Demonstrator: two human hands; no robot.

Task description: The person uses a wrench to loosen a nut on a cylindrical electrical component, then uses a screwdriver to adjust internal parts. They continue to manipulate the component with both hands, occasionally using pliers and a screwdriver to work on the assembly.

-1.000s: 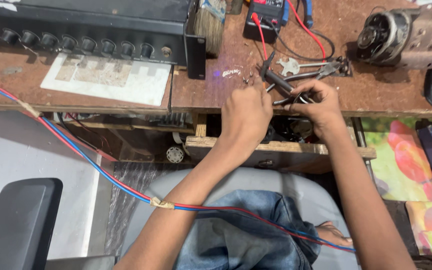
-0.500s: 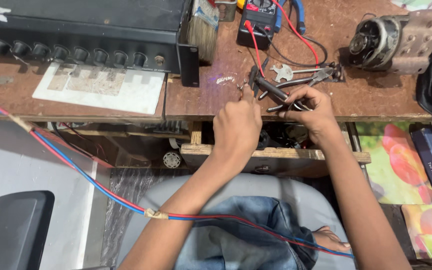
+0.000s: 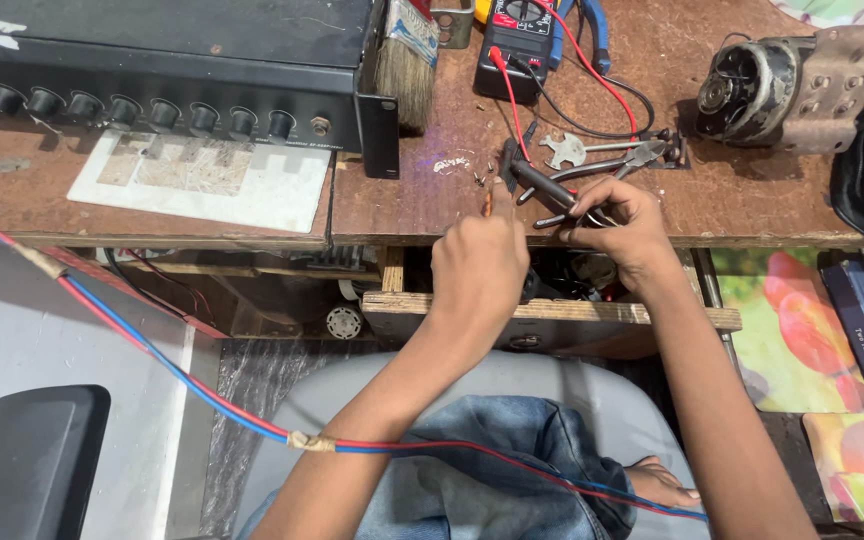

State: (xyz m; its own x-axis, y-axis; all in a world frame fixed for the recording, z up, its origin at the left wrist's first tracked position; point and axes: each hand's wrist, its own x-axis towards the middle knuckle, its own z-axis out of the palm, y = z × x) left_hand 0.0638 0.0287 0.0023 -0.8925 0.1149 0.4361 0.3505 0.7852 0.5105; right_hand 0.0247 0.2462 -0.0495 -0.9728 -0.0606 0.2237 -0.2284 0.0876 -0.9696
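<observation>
Head view, looking down: a worn wooden workbench fills the upper half. A long black unit with a row of knobs sits at 10 o'clock from the hands, and a bare electric motor at 2 o'clock. A white sheet lies in front of the black unit. A paintbrush and a multimeter with red and black leads sit near 12 o'clock. A twisted red-and-blue cable crosses the lap from 9 o'clock towards 5 o'clock, passing over the left forearm.

Both hands meet at the bench's front edge, above an open wooden drawer. The right hand is closed around the handles of dark pliers, whose head points towards 10 o'clock. The left hand is curled, its fingertips pinching a thin coppery wire end that stands upright just beside the plier head, at 9 o'clock from it. Whether the plier tip touches the wire is too fine to tell.

Judging by this, the wire end is being presented to the tool, a step that calls for a steady pinch and a precise close of the handles.

Loose side cutters and a small flat spanner lie at 12 o'clock, just beyond the right knuckles.
</observation>
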